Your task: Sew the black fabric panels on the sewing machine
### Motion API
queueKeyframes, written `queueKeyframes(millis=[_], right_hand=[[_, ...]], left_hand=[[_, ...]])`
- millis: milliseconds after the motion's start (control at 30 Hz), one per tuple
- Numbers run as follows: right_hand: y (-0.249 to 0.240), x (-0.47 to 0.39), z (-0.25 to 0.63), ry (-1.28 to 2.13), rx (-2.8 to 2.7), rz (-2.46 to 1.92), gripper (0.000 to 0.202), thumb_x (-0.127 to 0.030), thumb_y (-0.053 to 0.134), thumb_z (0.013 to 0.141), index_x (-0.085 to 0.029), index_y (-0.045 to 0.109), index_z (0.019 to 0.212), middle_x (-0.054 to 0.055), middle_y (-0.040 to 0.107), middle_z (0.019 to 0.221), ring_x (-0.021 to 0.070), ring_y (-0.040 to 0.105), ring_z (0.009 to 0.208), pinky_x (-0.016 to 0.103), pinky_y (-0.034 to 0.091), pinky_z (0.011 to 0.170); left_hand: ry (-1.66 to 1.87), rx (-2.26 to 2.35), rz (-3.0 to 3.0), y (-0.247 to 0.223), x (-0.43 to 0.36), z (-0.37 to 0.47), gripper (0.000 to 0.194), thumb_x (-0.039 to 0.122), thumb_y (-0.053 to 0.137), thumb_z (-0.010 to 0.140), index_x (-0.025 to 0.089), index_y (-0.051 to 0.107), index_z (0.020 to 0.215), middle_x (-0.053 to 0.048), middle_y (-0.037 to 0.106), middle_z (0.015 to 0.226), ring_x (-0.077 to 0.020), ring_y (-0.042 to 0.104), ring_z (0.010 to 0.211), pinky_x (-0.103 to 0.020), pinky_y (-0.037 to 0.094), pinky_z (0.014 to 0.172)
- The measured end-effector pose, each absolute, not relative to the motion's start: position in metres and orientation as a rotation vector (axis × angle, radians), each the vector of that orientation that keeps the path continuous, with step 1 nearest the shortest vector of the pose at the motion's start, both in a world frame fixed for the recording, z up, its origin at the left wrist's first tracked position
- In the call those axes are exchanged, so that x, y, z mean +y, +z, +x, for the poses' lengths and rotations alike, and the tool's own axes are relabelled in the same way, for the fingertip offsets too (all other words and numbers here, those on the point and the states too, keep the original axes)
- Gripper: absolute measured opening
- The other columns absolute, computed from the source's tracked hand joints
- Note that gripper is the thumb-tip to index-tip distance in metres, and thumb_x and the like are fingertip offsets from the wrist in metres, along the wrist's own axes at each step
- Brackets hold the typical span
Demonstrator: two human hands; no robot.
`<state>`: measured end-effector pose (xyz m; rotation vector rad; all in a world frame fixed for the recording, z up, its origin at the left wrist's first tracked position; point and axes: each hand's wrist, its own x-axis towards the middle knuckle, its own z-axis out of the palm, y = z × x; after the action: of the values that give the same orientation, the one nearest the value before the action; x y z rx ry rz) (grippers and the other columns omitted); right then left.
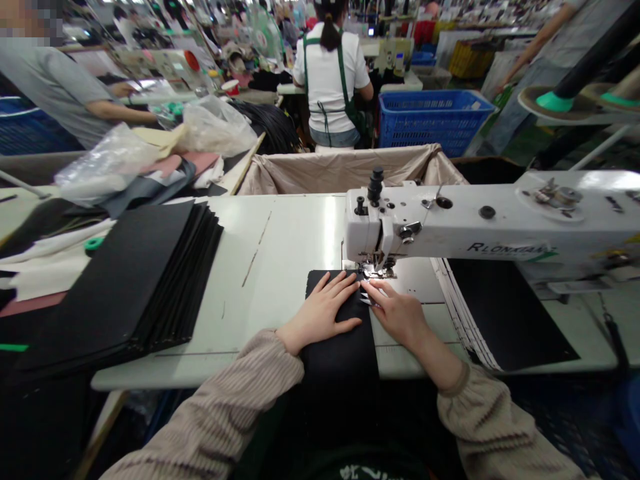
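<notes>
A black panel lies under the needle area of a white sewing machine and hangs over the table's front edge. Flat on that panel, fingers spread, rests my left hand. Close beside it my right hand has its fingers curled around small metal snips, whose tips point left near the presser foot. The fingertips of both hands nearly meet at the panel's right edge.
A tall stack of black panels stands at the left. More black panels lie right, beneath the machine arm. Behind the pale green table are a cloth-lined bin, a blue basket and a seated person in white; other people stand left and right.
</notes>
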<state>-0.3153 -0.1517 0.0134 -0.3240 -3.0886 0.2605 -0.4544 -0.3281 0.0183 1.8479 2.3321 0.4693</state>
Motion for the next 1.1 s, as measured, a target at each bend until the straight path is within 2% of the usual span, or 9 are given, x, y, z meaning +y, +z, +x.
queueKeyframes(millis=[233,467,1100], right_hand=[[0.0130,-0.1522,-0.3162,0.224,-3.117,-0.337,0.056,-0.031,0.045,0.095,-0.036,0.036,0.150,0.002,0.047,0.149,0.0202,0.065,0.103,0.031,0.054,0.077],[0.0129,-0.1525,-0.3162,0.202,-3.102,-0.328,0.054,-0.032,0.043,0.096,-0.035,0.037,0.150,0.001,0.048,0.149,0.0202,0.066,0.102,0.031,0.054,0.074],[0.0114,-0.1529,-0.3157,0.196,-3.096,-0.326,0.055,-0.032,0.044,0.096,-0.035,0.037,0.150,0.002,0.048,0.149,0.0199,0.066,0.102,0.030,0.054,0.075]], left_hand=[[0.499,2.309,1.870,0.0177,-0.3279,-0.4579,0.078,0.058,0.058,0.088,0.024,0.031,0.152,-0.008,0.031,0.159,-0.0287,0.022,0.149,-0.051,0.013,0.123],[0.483,2.332,1.860,0.0167,-0.3270,-0.4562,0.077,0.059,0.057,0.088,0.023,0.031,0.152,-0.006,0.029,0.160,-0.0279,0.020,0.149,-0.051,0.012,0.123],[0.543,2.295,1.891,0.0161,-0.3253,-0.4650,0.075,0.057,0.060,0.086,0.025,0.036,0.149,-0.008,0.034,0.157,-0.0293,0.023,0.148,-0.052,0.012,0.123]])
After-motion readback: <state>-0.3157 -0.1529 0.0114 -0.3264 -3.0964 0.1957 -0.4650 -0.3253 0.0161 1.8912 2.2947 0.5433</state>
